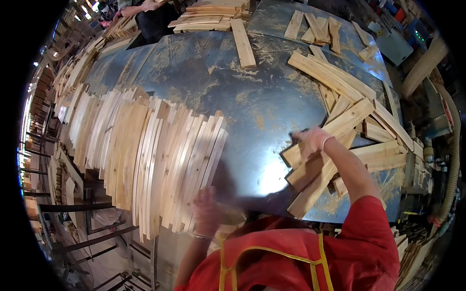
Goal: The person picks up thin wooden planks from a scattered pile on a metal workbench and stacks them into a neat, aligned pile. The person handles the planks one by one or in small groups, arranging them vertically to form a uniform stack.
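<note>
My right hand (313,141), in a light pinkish glove, grips a wooden board (347,120) near its lower left end. Its fingers reach over the far edge, and the thumb lies on the near side. This board lies slantwise on a loose pile, with another board (310,186) below it. My left hand (205,212) is smeared by motion beside the near right end of a long row of boards (167,160) standing on edge. Whether its fingers touch the row cannot be made out.
A sawdust-strewn metal table (194,68) spans the middle. One board (241,42) lies at its far side, near a stack of boards (208,17). Ribbed hoses (424,63) and machinery stand at the right. A metal frame (97,206) stands lower left. Another person's hand (149,6) shows at the far left.
</note>
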`<action>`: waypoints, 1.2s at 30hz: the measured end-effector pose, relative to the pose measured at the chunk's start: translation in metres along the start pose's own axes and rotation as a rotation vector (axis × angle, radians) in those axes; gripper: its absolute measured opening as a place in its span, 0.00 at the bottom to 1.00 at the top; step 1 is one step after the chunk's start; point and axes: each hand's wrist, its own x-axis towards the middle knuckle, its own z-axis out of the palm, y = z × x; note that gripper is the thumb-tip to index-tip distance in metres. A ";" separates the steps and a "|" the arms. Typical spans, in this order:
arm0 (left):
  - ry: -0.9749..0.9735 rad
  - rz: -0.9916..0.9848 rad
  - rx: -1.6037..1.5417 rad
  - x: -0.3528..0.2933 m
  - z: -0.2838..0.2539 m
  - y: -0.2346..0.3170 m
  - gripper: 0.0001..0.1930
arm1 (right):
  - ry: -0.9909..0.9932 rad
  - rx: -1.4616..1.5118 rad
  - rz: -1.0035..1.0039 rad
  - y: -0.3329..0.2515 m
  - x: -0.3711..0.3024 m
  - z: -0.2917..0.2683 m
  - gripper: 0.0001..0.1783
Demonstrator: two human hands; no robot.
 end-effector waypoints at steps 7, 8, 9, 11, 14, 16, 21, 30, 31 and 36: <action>-0.011 0.221 -0.357 0.079 -0.003 0.161 0.50 | 0.671 0.077 -0.839 -0.066 -0.026 0.019 0.32; -0.023 0.221 -0.338 0.089 -0.005 0.175 0.50 | 0.742 0.195 -0.738 -0.045 -0.023 0.006 0.31; -0.034 0.230 -0.325 0.097 -0.006 0.184 0.50 | 0.793 0.299 -0.662 -0.013 -0.010 -0.017 0.31; -0.130 0.147 -0.252 0.111 -0.006 0.197 0.51 | 0.986 0.294 -0.361 0.081 0.005 -0.052 0.29; -0.103 0.050 -0.194 0.123 0.001 0.193 0.42 | 0.851 0.270 0.384 0.217 0.024 -0.072 0.52; -0.142 0.006 -0.241 0.125 0.005 0.181 0.36 | 0.666 0.289 0.542 0.277 0.020 -0.059 0.60; -0.875 -0.569 -1.640 0.120 -0.002 0.135 0.36 | 0.600 0.251 0.684 0.306 0.014 -0.025 0.48; -0.628 -0.426 -1.645 0.077 -0.013 0.114 0.28 | 0.881 0.089 0.388 0.198 -0.041 -0.011 0.27; -0.531 -0.377 -1.528 0.069 -0.014 0.107 0.27 | 0.756 0.243 0.360 0.161 -0.045 0.000 0.28; -0.388 -0.495 -1.353 0.019 -0.039 0.065 0.24 | 0.478 1.039 0.146 -0.053 -0.050 0.084 0.40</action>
